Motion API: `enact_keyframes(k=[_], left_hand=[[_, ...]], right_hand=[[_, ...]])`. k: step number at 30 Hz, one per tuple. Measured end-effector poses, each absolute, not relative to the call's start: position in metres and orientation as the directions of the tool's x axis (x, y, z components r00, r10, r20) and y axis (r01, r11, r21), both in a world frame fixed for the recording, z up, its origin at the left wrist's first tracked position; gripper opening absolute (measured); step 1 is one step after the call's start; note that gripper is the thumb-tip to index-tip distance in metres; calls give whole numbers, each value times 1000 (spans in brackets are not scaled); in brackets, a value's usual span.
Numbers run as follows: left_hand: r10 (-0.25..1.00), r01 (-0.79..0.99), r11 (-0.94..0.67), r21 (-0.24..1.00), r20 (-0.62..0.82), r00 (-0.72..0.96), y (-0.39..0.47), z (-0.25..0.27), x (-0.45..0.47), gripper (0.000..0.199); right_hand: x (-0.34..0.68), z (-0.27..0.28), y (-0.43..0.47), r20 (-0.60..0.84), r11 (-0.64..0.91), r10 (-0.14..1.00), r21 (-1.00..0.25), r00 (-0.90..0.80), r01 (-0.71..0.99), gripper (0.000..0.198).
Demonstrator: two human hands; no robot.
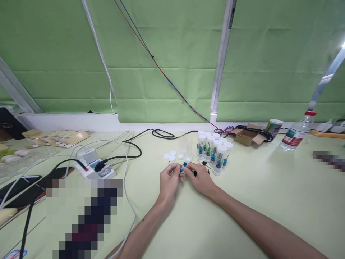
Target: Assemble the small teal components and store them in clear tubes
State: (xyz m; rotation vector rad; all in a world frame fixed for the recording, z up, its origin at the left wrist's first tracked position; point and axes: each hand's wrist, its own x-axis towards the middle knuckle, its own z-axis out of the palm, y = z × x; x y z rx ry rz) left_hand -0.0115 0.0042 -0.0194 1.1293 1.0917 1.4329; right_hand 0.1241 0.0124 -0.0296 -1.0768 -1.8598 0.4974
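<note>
My left hand (pixel 169 178) and my right hand (pixel 199 178) meet over the table, fingers bent and closed in a pinch. Between their fingertips is a small blue part (pixel 181 169), largely covered by the fingers. Another small blue part (pixel 185 164) shows just beyond the right fingers. Several white round caps (pixel 172 158) lie behind my left hand. Two clear tubes (pixel 189 150) stand past the fingertips. To the right, a cluster of white-capped clear tubes (pixel 219 158) contains blue and green pieces. Small black parts (pixel 204 163) lie near my right hand, some half hidden by it.
A power strip (pixel 93 169) with plugs and cables sits left; a white cable (pixel 126 190) crosses near my left forearm. A black cable (pixel 161 135) runs along the back. An open cardboard box (pixel 244 136), a can (pixel 274 126) and a water bottle (pixel 295 133) stand back right.
</note>
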Motion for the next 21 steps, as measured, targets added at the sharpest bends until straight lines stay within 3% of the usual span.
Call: enact_keyframes(k=[7, 13, 21], left_hand=[[988, -160, -145, 976, 134, -79, 3, -17, -9, 21], [984, -133, -147, 980, 131, -124, 4, -19, -12, 21], [986, -160, -130, 979, 111, -121, 5, -20, -13, 23]], right_hand=[[124, -30, 15, 480, 527, 848, -712, -227, 465, 49], [124, -28, 10, 478, 499, 862, -740, -171, 450, 13], [125, -30, 10, 515, 557, 829, -729, -219, 397, 12]])
